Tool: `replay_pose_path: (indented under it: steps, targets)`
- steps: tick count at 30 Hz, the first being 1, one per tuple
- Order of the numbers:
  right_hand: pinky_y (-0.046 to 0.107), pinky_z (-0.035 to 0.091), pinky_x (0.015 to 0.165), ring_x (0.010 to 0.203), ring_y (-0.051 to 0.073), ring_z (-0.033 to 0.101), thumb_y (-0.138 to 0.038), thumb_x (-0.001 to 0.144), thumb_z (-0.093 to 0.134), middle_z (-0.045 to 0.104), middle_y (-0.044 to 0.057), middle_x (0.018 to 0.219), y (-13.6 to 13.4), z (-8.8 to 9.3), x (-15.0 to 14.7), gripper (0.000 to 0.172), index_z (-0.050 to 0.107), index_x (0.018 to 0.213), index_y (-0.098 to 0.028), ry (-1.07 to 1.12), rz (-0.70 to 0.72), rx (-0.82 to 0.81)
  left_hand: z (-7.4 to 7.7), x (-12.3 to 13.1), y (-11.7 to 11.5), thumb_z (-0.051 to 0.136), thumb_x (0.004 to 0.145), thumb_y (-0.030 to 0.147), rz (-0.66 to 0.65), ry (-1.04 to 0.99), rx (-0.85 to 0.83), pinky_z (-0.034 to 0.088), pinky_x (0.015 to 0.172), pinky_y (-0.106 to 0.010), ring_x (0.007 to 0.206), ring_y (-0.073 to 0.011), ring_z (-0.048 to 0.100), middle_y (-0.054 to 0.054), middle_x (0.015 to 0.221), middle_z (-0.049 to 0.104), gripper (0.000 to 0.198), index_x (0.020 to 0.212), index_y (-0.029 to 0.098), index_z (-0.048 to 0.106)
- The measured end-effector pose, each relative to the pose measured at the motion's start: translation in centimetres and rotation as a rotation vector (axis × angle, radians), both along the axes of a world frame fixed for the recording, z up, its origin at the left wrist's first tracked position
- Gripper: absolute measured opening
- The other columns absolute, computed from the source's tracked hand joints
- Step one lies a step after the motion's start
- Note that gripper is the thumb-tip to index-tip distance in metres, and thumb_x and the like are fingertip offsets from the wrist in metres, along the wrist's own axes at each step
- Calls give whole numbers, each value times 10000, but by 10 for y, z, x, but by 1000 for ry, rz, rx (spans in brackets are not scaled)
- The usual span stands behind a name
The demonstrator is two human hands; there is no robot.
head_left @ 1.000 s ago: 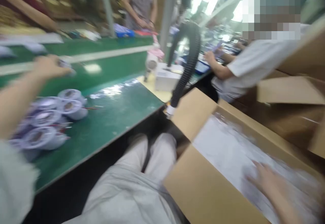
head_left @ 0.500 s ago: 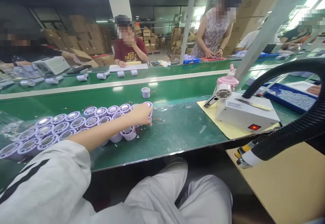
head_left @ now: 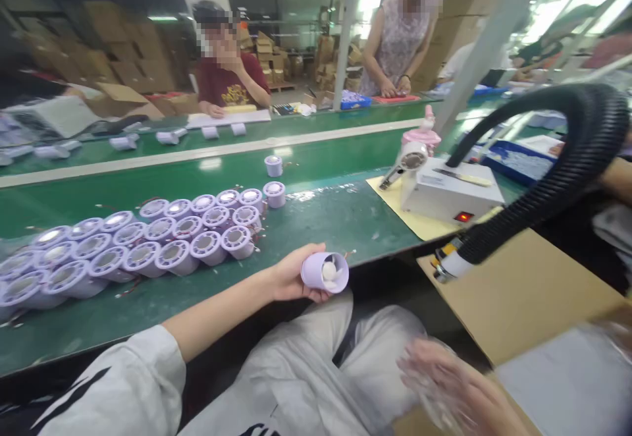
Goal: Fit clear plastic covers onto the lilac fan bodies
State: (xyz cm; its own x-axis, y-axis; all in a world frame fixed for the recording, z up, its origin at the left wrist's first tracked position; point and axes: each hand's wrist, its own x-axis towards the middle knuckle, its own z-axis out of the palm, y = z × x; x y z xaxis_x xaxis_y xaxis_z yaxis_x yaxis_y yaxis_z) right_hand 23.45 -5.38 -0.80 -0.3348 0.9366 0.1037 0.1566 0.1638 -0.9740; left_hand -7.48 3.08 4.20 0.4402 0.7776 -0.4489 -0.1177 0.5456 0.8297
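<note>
My left hand [head_left: 291, 276] is closed round a lilac cylindrical part [head_left: 325, 272] with a white piece inside its open end, held over the near edge of the green table [head_left: 336, 225]. Several rows of the same lilac parts [head_left: 148, 242] lie on the table to the left. My right hand [head_left: 454, 393] is low at the right above my lap, smeared by motion, with what looks like clear plastic film around it. It is beside the open cardboard box [head_left: 523, 291].
A white box machine [head_left: 451, 192] with a red light stands on a yellow mat. A black ribbed hose [head_left: 553, 179] arches over the box. Two lone lilac parts [head_left: 274, 179] sit by the conveyor belt [head_left: 148, 179]. Other people work across the belt and at the right.
My left hand has lifted one lilac part from the rows and drawn it back to the table's near edge. My right hand has come back into view, moving by the box.
</note>
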Motion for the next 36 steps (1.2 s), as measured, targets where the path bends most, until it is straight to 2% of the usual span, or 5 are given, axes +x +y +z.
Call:
replay_pose_path:
  steps: [4, 8, 19, 31, 36]
  targets:
    - [466, 567, 869, 1118, 338, 611, -360, 917, 580, 570, 146, 1260, -6, 22, -28, 413, 609, 1324, -292, -450, -5, 404, -27, 45, -20, 551, 748, 413, -361, -38, -121, 333, 343, -186, 463, -106, 512, -18, 700, 611, 310, 872, 140, 633]
    - [499, 543, 845, 1126, 354, 568, -179, 864, 599, 521, 166, 1281, -3, 27, -36, 331, 677, 1182, -228, -750, 4, 421, -23, 60, -30, 559, 776, 239, -532, 196, 312, 406, 492, -191, 620, -102, 539, -8, 834, 634, 176, 876, 166, 685]
    - [271, 462, 655, 824, 172, 590, -330, 908, 580, 609, 55, 969, -14, 29, -36, 297, 661, 657, -192, -124, -211, -101, -43, 61, -41, 879, 548, 469, -311, 384, 878, 458, 966, -392, 1085, -248, 569, -74, 1151, 572, 649, 1133, 259, 692]
    - [466, 448, 1047, 1251, 305, 552, -234, 757, 806, 591, 71, 1366, -19, 21, -24, 394, 697, 1130, -295, -137, -108, 83, -37, 59, -49, 832, 669, 343, -277, 40, 264, 568, 713, -314, 819, -186, 675, -125, 1211, 638, 748, 1345, 222, 534]
    - [428, 527, 959, 1167, 283, 610, -250, 838, 737, 617, 95, 1316, -27, 16, -22, 371, 620, 1190, -261, -216, -65, 163, -34, 54, -49, 840, 659, 337, -334, 99, 414, 543, 802, -303, 989, -229, 650, -102, 1277, 619, 731, 1334, 254, 573]
